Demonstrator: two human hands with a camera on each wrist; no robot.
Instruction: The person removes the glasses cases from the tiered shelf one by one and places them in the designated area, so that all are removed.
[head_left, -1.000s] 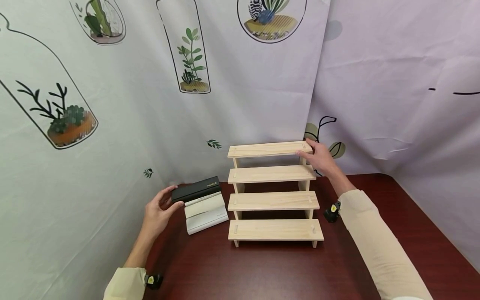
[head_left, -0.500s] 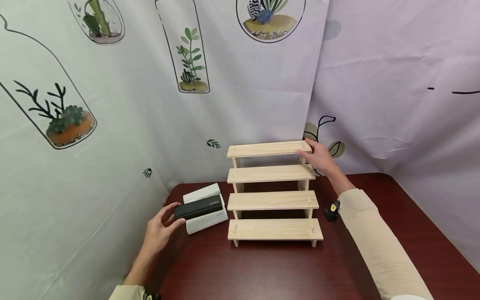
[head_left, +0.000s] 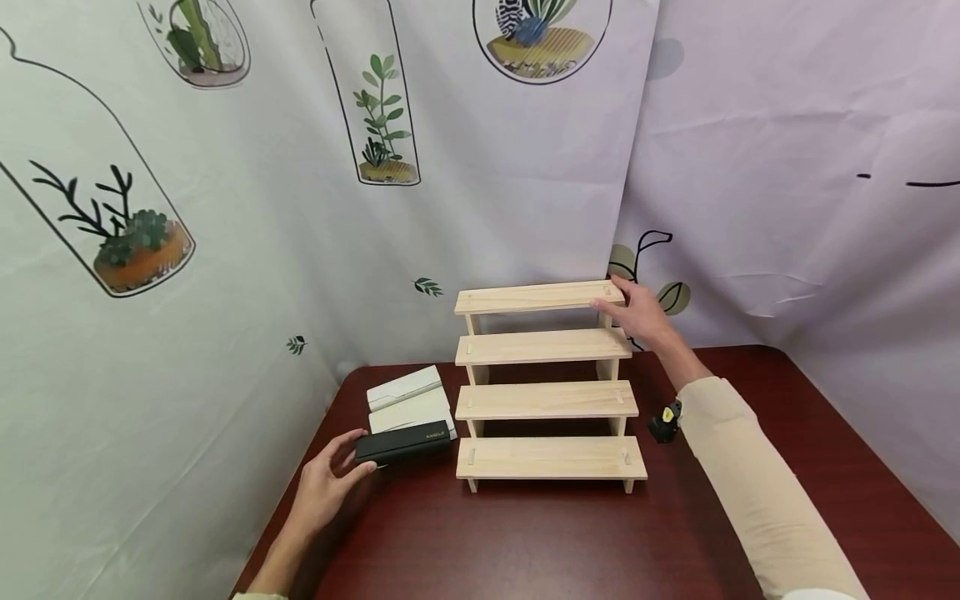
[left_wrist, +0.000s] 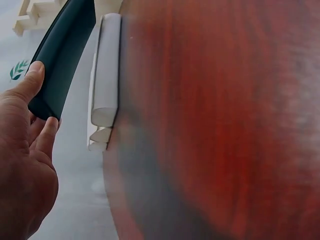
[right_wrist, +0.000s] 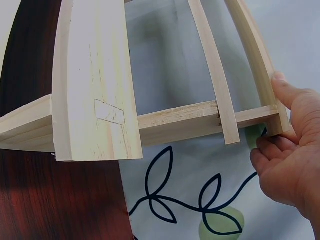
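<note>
— Black case: position and markings?
— It lies low over the dark red tabletop, just in front of the white stand. My left hand pinches its near end. Gold lettering is too small to read.
— Right hand?
— It grips the top corner of the pine stepped shelf.

Table and printed curtains
A dark red wooden table stands before white curtains printed with plants in bottles.

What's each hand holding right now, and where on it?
Left hand grips the flat black case by its left end. Right hand holds the pale wooden stepped rack at its top shelf's right end.
</note>
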